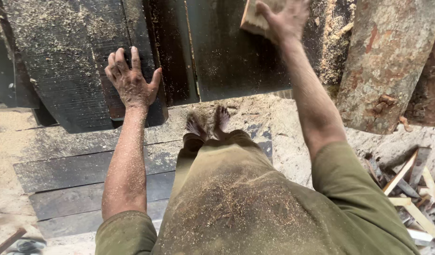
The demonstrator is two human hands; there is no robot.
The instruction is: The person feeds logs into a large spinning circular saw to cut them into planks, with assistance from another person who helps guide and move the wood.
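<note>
A pale wooden block [256,19] sits at the far edge of the dark, sawdust-strewn bench [227,61], gripped by the right hand [286,19], whose fingers curl over its top as if to steady it. The left hand [131,82] lies open and flat near the bench's near edge, fingers spread (seemingly bracing the body). A rough log [387,61] leans at the right, offcuts [413,193] are heaped below it, and no packages or labels show.
</note>
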